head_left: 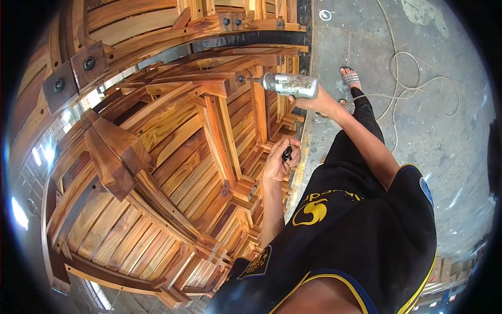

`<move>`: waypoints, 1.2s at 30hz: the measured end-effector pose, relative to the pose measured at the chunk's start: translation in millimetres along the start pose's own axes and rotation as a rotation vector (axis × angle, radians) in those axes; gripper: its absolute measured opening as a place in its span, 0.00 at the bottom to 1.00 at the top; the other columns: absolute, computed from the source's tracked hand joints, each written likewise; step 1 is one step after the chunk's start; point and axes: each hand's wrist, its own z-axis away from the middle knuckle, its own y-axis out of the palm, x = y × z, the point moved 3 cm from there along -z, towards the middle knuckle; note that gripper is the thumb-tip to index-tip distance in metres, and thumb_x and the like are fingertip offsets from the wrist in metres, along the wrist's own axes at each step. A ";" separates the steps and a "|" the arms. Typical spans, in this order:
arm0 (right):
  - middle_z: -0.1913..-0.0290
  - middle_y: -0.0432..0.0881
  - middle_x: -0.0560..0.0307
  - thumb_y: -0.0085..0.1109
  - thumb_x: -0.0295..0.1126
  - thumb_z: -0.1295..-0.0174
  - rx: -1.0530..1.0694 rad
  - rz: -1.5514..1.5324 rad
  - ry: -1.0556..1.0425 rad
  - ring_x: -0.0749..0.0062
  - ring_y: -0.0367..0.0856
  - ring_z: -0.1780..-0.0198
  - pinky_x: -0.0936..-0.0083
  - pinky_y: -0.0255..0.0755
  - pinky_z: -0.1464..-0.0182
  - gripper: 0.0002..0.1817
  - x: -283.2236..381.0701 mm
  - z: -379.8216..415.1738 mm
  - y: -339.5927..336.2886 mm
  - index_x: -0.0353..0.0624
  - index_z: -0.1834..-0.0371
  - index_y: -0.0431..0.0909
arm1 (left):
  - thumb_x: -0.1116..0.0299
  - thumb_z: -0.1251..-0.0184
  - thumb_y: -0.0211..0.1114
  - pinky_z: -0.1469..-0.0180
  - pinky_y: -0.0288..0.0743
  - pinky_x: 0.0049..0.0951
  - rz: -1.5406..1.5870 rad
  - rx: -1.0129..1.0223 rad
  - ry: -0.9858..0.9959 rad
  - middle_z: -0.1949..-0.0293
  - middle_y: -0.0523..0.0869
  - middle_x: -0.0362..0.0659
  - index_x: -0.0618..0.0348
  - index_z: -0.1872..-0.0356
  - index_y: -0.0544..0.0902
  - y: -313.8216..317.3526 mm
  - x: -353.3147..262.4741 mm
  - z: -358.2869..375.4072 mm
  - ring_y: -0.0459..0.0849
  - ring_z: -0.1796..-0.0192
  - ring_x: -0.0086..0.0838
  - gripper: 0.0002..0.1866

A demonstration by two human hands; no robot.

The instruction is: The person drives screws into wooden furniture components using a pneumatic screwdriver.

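Silver drill (291, 85), one, in right of two hands (316, 101); dark pieces (287, 153) in left

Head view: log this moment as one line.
right hand: holds power tool; tool tip: at dark bolt, wooden block; left hand: holds small black hardware

Silver power tool (290, 85), black parts (287, 153), orange-brown streaked wood (212, 138), black shirt (366, 240), yellow logo (317, 213)

Blown-out white light patches (20, 213) glare at the left edge, and pale streaks haze the scuffed grey concrete floor (449, 141). Fisheye distortion bows the bright, glossy brown slatted wooden furniture (180, 141) within black, vignetted corners.
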 end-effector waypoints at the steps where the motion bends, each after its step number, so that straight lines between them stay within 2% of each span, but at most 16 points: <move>1: 0.66 0.80 0.68 0.62 0.21 0.55 -0.011 0.032 -0.011 0.87 0.71 0.64 0.84 0.68 0.60 0.18 -1.3 -0.8 0.2 0.38 0.57 0.76 | 0.63 0.31 0.54 0.79 0.56 0.21 0.014 0.024 -0.005 0.81 0.70 0.39 0.65 0.61 0.78 1.2 -0.9 -0.6 0.64 0.82 0.22 0.13; 3: 0.66 0.80 0.68 0.62 0.21 0.55 -0.021 0.064 -0.028 0.87 0.71 0.64 0.84 0.68 0.60 0.18 5.5 -1.2 0.5 0.38 0.57 0.76 | 0.66 0.32 0.54 0.78 0.58 0.23 0.021 0.074 -0.006 0.81 0.70 0.40 0.66 0.59 0.77 3.2 -2.2 -2.8 0.65 0.81 0.23 0.12; 5: 0.66 0.79 0.68 0.62 0.20 0.55 -0.018 -0.017 0.158 0.86 0.72 0.63 0.84 0.68 0.60 0.19 8.3 2.4 0.3 0.38 0.56 0.76 | 0.66 0.32 0.54 0.78 0.58 0.22 -0.049 0.050 0.014 0.80 0.71 0.40 0.66 0.58 0.77 8.5 -3.2 -0.6 0.65 0.81 0.23 0.12; 8: 0.67 0.79 0.69 0.60 0.20 0.56 0.013 -0.072 0.122 0.86 0.72 0.68 0.84 0.68 0.66 0.19 3.8 1.7 -0.3 0.40 0.56 0.76 | 0.65 0.31 0.54 0.77 0.59 0.22 -0.154 0.050 0.074 0.81 0.71 0.40 0.66 0.54 0.77 10.9 -3.4 -0.6 0.65 0.81 0.22 0.14; 9: 0.67 0.79 0.69 0.60 0.20 0.56 0.015 -0.070 0.115 0.86 0.72 0.68 0.84 0.68 0.66 0.19 -0.6 1.3 -1.2 0.40 0.56 0.76 | 0.64 0.31 0.53 0.77 0.58 0.22 -0.125 0.021 0.086 0.81 0.71 0.40 0.66 0.53 0.76 15.7 -5.1 0.9 0.65 0.81 0.22 0.15; 11: 0.68 0.78 0.70 0.59 0.20 0.55 0.025 -0.047 0.101 0.87 0.70 0.73 0.84 0.66 0.72 0.19 -6.6 -0.7 -2.3 0.41 0.56 0.76 | 0.62 0.30 0.51 0.78 0.57 0.22 -0.062 -0.005 0.089 0.83 0.71 0.40 0.66 0.50 0.74 15.9 -5.5 2.3 0.65 0.82 0.23 0.17; 14: 0.70 0.77 0.71 0.59 0.22 0.53 0.042 -0.062 0.072 0.88 0.68 0.77 0.84 0.63 0.77 0.19 -9.8 -2.6 -2.8 0.42 0.55 0.75 | 0.61 0.29 0.50 0.79 0.56 0.22 -0.034 0.043 0.092 0.84 0.70 0.41 0.66 0.51 0.74 11.8 -2.2 4.2 0.65 0.82 0.24 0.17; 15: 0.70 0.77 0.71 0.59 0.22 0.53 0.043 -0.068 0.072 0.88 0.68 0.77 0.84 0.63 0.77 0.19 -11.7 -2.0 -1.6 0.42 0.55 0.75 | 0.60 0.29 0.49 0.79 0.56 0.23 -0.024 0.035 0.084 0.85 0.70 0.41 0.63 0.58 0.75 12.0 -1.1 6.3 0.64 0.83 0.24 0.15; 16: 0.71 0.77 0.71 0.59 0.22 0.53 0.040 -0.057 0.061 0.87 0.68 0.77 0.84 0.64 0.77 0.18 -12.1 -2.9 -1.8 0.42 0.55 0.75 | 0.60 0.29 0.49 0.79 0.56 0.23 -0.028 0.032 0.087 0.85 0.70 0.41 0.63 0.58 0.75 13.5 0.2 8.9 0.64 0.83 0.24 0.15; 19: 0.72 0.76 0.71 0.60 0.23 0.52 0.039 -0.019 0.031 0.87 0.68 0.77 0.84 0.64 0.77 0.18 -8.8 -5.1 -1.7 0.42 0.55 0.75 | 0.58 0.29 0.50 0.79 0.55 0.22 -0.017 0.077 0.090 0.85 0.67 0.39 0.58 0.68 0.72 24.2 0.8 15.8 0.62 0.82 0.22 0.14; 23: 0.73 0.75 0.71 0.60 0.24 0.52 0.045 -0.049 0.035 0.87 0.66 0.78 0.84 0.62 0.78 0.18 -2.5 -5.3 0.2 0.43 0.55 0.75 | 0.57 0.31 0.55 0.75 0.56 0.21 -0.069 0.054 0.140 0.82 0.63 0.34 0.58 0.68 0.74 20.1 7.6 17.4 0.61 0.80 0.21 0.14; 31: 0.72 0.76 0.70 0.60 0.21 0.55 0.088 -0.145 0.126 0.87 0.67 0.78 0.85 0.61 0.78 0.23 3.1 -2.7 -4.2 0.43 0.51 0.73 | 0.62 0.35 0.62 0.78 0.55 0.15 -0.058 0.048 0.202 0.80 0.67 0.32 0.60 0.62 0.77 17.3 -11.9 3.9 0.63 0.79 0.17 0.11; 32: 0.71 0.76 0.70 0.60 0.21 0.55 0.100 -0.125 0.139 0.87 0.67 0.78 0.85 0.62 0.78 0.24 7.7 0.0 -4.8 0.43 0.50 0.73 | 0.63 0.34 0.60 0.80 0.55 0.16 -0.046 0.048 0.198 0.80 0.67 0.32 0.61 0.62 0.77 15.2 -16.8 0.4 0.63 0.80 0.17 0.11; 34: 0.70 0.77 0.70 0.59 0.21 0.55 0.090 -0.063 0.130 0.87 0.69 0.74 0.85 0.65 0.74 0.23 31.0 13.3 -4.3 0.42 0.51 0.74 | 0.63 0.32 0.58 0.80 0.56 0.17 -0.017 -0.084 0.246 0.81 0.68 0.33 0.61 0.63 0.77 22.4 -32.0 -3.7 0.63 0.81 0.18 0.11; 35: 0.69 0.78 0.70 0.60 0.21 0.55 0.111 0.007 0.122 0.87 0.70 0.72 0.84 0.66 0.71 0.22 38.0 18.8 -6.5 0.41 0.52 0.75 | 0.62 0.30 0.55 0.81 0.56 0.18 0.063 -0.152 0.251 0.81 0.68 0.33 0.60 0.63 0.77 19.1 -39.1 -7.6 0.63 0.81 0.18 0.11; 36: 0.69 0.78 0.70 0.60 0.21 0.56 0.134 0.077 0.115 0.87 0.71 0.69 0.84 0.67 0.68 0.21 44.2 25.8 -6.5 0.40 0.53 0.76 | 0.61 0.29 0.53 0.79 0.57 0.20 0.179 -0.123 0.256 0.81 0.66 0.33 0.60 0.60 0.75 13.0 -47.0 -12.3 0.61 0.80 0.18 0.12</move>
